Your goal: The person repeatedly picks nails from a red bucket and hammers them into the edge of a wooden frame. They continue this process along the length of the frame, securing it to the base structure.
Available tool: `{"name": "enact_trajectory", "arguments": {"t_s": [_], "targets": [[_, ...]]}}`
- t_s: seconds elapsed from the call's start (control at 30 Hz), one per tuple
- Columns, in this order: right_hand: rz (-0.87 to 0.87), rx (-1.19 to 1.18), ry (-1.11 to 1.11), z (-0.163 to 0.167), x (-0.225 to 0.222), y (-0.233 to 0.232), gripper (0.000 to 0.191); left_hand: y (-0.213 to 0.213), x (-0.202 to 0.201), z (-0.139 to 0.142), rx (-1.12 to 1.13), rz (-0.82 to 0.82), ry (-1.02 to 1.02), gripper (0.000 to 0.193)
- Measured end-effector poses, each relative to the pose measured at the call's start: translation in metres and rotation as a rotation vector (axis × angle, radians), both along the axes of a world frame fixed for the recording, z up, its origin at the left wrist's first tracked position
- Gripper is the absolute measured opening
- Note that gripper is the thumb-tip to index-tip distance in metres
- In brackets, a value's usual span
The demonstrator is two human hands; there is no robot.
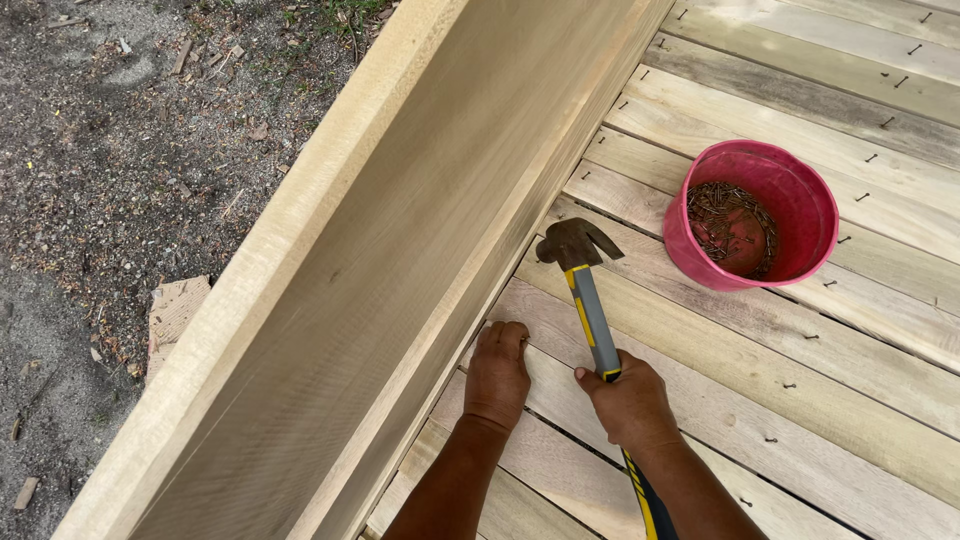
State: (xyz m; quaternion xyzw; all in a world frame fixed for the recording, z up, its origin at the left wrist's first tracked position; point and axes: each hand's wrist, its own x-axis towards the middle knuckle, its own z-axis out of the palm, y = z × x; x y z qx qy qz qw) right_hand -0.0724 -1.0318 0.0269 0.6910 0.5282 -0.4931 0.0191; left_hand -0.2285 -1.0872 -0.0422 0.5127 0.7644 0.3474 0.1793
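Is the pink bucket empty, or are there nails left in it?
Not empty: the upright pink bucket holds a shallow heap of nails, with bare bottom showing.

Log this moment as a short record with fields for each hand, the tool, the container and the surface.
left hand: left hand fingertips pressed on the plank floor beside the tall upright pale wooden board
right hand: right hand gripping the handle
tool: grey and yellow claw hammer, head raised over the planks
container: round pink plastic bucket holding rusty nails
surface: pale nailed wooden plank floor
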Motion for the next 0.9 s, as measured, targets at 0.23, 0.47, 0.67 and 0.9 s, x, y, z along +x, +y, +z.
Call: {"name": "enact_trajectory", "arguments": {"t_s": [0.23,0.47,0.67,0.9], "targets": [[0.055,0.007,-0.031,0.002,-0.013,0.004,0.038,0.015,-0.001,-0.006,0.18,0.324,-0.149,0.018],[-0.046,-0.09,0.016,-0.018,0.006,-0.032,0.04,0.039,0.009,-0.019,0.279,0.497,-0.215,0.01],[-0.057,-0.108,0.02,-0.027,0.011,-0.027,0.037,0.055,0.004,-0.029,0.208,0.472,0.031,0.012],[-0.046,-0.122,0.048,-0.024,0.013,-0.027,0.035,0.06,0.005,-0.017,0.117,0.426,0.153,0.013]]}}
